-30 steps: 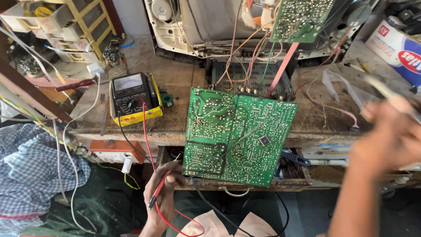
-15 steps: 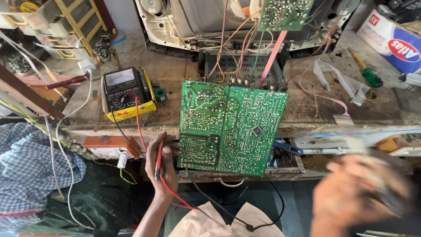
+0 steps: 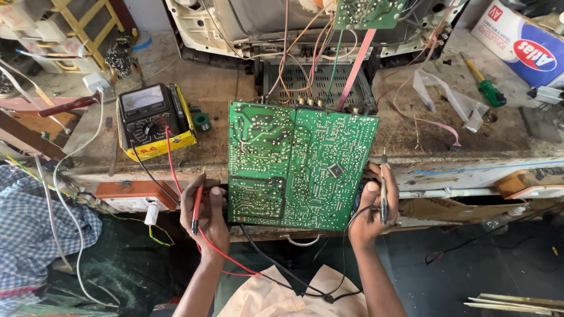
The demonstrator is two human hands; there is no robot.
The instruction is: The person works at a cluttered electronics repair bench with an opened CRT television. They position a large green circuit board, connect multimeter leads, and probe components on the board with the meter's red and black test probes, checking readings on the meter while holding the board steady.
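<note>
A large green circuit board (image 3: 299,164) lies solder side up, tilted over the front edge of the workbench (image 3: 223,100). My left hand (image 3: 205,214) grips the board's left edge and holds a red test probe (image 3: 196,210) pointing down. My right hand (image 3: 371,211) grips the board's right edge and holds a black test probe (image 3: 383,188) upright. Red and black leads run from the probes to a yellow-cased analog multimeter (image 3: 154,120) on the bench at the left.
An opened television chassis (image 3: 305,23) with coloured wires stands behind the board. A green-handled screwdriver (image 3: 484,85) and a white and blue box (image 3: 520,44) lie at the right. An orange socket box (image 3: 136,195) hangs at the bench front. Checked cloth (image 3: 29,235) at left.
My right hand came down from the upper right and now grips the board's right edge with the black probe. My left hand rose to the board's left edge.
</note>
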